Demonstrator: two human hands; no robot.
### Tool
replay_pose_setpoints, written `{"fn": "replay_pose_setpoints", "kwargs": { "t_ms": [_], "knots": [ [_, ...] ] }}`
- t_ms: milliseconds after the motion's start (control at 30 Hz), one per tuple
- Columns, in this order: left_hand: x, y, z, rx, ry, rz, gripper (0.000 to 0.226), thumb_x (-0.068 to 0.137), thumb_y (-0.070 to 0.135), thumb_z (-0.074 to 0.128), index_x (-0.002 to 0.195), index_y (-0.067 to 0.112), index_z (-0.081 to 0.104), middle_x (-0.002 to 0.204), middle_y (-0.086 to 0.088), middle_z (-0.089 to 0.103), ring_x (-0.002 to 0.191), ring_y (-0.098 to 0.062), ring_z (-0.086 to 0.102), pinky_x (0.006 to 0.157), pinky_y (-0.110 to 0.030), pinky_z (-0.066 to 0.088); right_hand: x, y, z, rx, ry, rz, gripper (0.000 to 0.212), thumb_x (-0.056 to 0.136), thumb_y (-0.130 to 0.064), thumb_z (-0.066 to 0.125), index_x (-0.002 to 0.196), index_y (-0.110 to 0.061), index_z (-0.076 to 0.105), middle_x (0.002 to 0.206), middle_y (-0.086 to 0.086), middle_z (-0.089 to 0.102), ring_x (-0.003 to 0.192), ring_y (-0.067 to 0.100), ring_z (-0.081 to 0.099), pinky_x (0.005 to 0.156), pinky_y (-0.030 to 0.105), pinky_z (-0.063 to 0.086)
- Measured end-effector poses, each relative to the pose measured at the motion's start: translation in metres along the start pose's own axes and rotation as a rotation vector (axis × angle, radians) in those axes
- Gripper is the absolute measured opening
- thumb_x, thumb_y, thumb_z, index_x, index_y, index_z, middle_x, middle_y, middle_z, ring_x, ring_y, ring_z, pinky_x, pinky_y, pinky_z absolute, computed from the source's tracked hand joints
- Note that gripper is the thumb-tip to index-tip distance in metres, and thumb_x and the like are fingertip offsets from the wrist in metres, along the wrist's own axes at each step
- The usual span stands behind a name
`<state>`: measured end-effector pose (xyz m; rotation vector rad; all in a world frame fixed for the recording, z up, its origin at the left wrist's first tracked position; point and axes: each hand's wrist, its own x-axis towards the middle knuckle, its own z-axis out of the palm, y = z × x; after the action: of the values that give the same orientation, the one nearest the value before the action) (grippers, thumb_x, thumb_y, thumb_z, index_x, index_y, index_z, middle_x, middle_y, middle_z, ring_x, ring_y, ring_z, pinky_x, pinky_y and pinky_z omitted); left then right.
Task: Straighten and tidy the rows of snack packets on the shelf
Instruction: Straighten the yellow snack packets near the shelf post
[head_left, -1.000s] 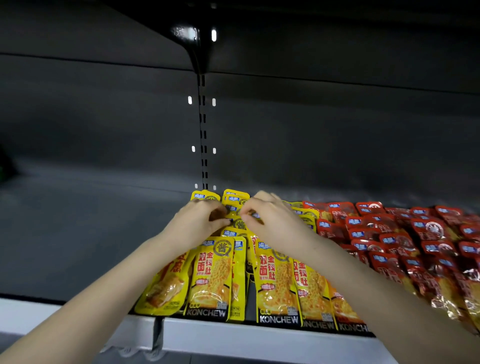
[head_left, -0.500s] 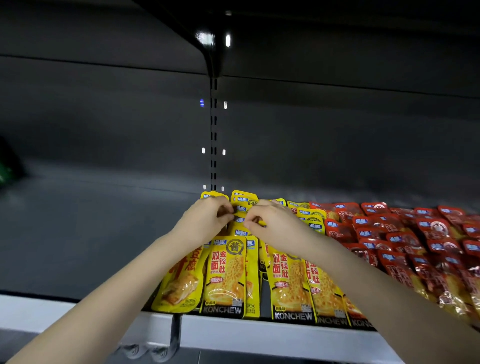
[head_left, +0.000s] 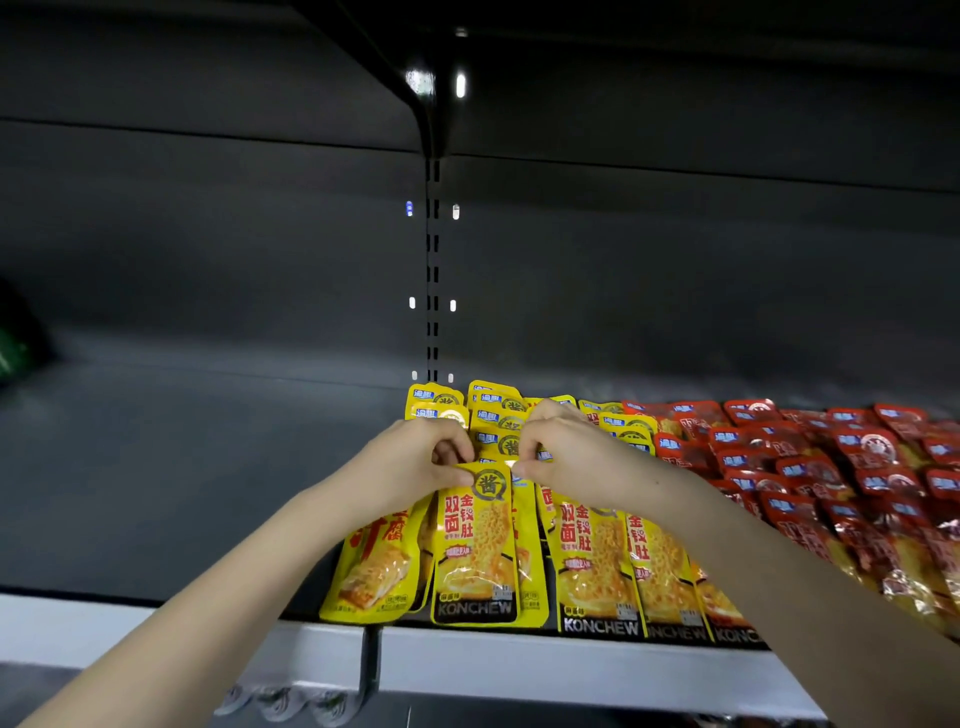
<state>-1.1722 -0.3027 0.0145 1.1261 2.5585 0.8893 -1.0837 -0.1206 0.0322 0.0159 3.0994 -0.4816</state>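
The dark shelf (head_left: 156, 493) holds rows of yellow snack packets (head_left: 597, 561) next to lots of red packets (head_left: 857, 467), all lying flat and overlapping. The left hand (head_left: 410, 462) and right hand (head_left: 571, 457) each pinch a top corner of the front yellow packet (head_left: 475, 551), which lies at the shelf's front edge. A hard tug could slide it off the edge, or pull the slippery packets beside it crooked.

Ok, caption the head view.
Left hand and right hand pinch the top of a yellow packet on the shelf, red packets alongside.
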Motion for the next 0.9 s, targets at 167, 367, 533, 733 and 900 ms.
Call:
{"fn": "replay_pose_setpoints", "kwargs": {
  "t_ms": [167,367,533,733,900],
  "knots": [
    [0.003,0.005,0.003,-0.003,0.035,0.014,0.015,0.080,0.026,0.073,0.088,0.030,0.061,0.080,0.014,0.057,0.074,-0.001,0.054,0.071,-0.019,0.047,-0.002,-0.001,0.001,-0.034,0.019,0.020,0.017,0.093,-0.027,0.058,0.085,-0.012,0.060,0.108,-0.001,0.044,0.111,0.010,0.037,0.083,0.021,0.025],
    [-0.001,0.005,0.001,-0.085,0.096,0.004,0.015,0.080,0.019,0.074,0.087,0.026,0.063,0.075,0.009,0.056,0.063,-0.001,0.050,0.058,-0.011,0.040,-0.004,-0.004,0.001,-0.011,0.059,0.042,0.010,0.093,-0.026,0.058,0.085,-0.019,0.059,0.105,-0.004,0.043,0.097,0.006,0.037,0.081,0.020,0.026],
    [-0.006,0.009,0.002,-0.208,0.138,0.068,0.016,0.081,0.012,0.072,0.079,0.026,0.064,0.068,0.007,0.055,0.061,-0.005,0.048,0.056,-0.011,0.039,-0.004,-0.005,0.004,-0.011,0.081,0.075,0.012,0.094,-0.027,0.056,0.084,-0.021,0.059,0.102,-0.004,0.043,0.096,0.008,0.039,0.081,0.021,0.027],
    [-0.003,0.014,0.015,-0.238,0.159,0.104,0.017,0.083,0.008,0.069,0.075,0.023,0.064,0.070,0.006,0.053,0.066,-0.008,0.047,0.064,-0.022,0.043,-0.004,-0.006,0.005,0.005,0.119,0.104,0.018,0.096,-0.024,0.051,0.090,-0.012,0.064,0.099,-0.004,0.045,0.091,0.009,0.044,0.078,0.021,0.029],
    [0.002,0.010,0.022,-0.243,0.259,0.150,0.018,0.083,0.008,0.068,0.076,0.024,0.063,0.074,0.005,0.055,0.069,-0.008,0.048,0.067,-0.020,0.042,-0.009,-0.011,0.003,0.083,0.198,0.091,0.019,0.096,-0.027,0.050,0.093,-0.015,0.064,0.099,-0.004,0.048,0.093,0.011,0.050,0.077,0.023,0.034]
  ]
}}
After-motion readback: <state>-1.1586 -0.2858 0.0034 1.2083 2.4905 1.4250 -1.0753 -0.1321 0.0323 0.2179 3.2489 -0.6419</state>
